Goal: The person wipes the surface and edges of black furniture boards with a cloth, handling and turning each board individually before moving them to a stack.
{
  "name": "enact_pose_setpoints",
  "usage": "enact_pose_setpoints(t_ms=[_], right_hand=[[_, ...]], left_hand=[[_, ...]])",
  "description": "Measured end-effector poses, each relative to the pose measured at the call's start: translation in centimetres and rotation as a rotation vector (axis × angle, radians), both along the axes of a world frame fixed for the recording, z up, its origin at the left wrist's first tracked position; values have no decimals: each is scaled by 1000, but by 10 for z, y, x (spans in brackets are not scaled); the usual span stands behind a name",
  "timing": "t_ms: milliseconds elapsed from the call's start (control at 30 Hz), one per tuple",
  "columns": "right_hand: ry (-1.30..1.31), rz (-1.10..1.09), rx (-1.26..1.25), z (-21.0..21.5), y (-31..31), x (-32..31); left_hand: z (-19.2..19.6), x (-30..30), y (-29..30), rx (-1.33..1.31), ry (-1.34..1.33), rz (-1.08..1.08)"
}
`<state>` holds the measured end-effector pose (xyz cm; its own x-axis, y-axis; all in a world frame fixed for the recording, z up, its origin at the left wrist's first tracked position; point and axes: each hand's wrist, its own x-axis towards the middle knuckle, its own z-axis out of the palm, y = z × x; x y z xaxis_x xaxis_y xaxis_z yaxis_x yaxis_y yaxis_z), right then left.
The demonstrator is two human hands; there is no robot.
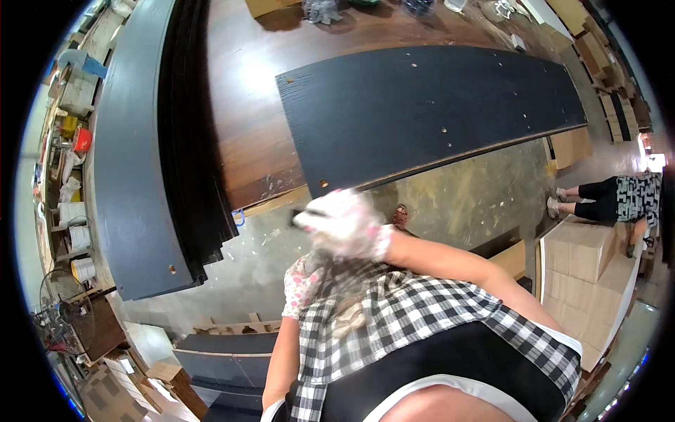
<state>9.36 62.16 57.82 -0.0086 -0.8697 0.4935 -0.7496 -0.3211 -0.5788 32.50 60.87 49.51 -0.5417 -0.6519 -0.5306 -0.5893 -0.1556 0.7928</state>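
My right hand (pixel 346 225), in a white glove with pink dots, is raised just below the near corner of a long black panel (pixel 436 105) with small drilled holes. The panel lies flat on a brown wooden table (pixel 246 105). The hand is blurred and closed around a small dark object (pixel 301 214) that sticks out to its left. My left hand (pixel 301 287), in a matching glove, is held close against my checked shirt, lower than the right. Blur hides its fingers and whether it holds anything.
A tall stack of black panels (pixel 140 176) lies on the left. Stacked cardboard boxes (pixel 583 267) stand at the right, with another person (pixel 619 198) beyond them. Buckets and a fan (pixel 63 320) are at the far left, more panels (pixel 225 352) on the concrete floor below.
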Motion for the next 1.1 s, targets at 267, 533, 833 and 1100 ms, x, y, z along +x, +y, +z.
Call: enact_pose_setpoints(t_ms=[267,533,833,1100], right_hand=[[221,-231,74,-23,16,-14],[340,-777,219,9,111,-136],[382,-366,300,12,46,-65],[462,-209,335,15,21,-68]], left_hand=[[-7,-27,-12,67,38,-62],[-18,-24,-26,66,-30,-121],[-11,-30,-30,116,-36,-135],[-12,1,-24,40,218,110]])
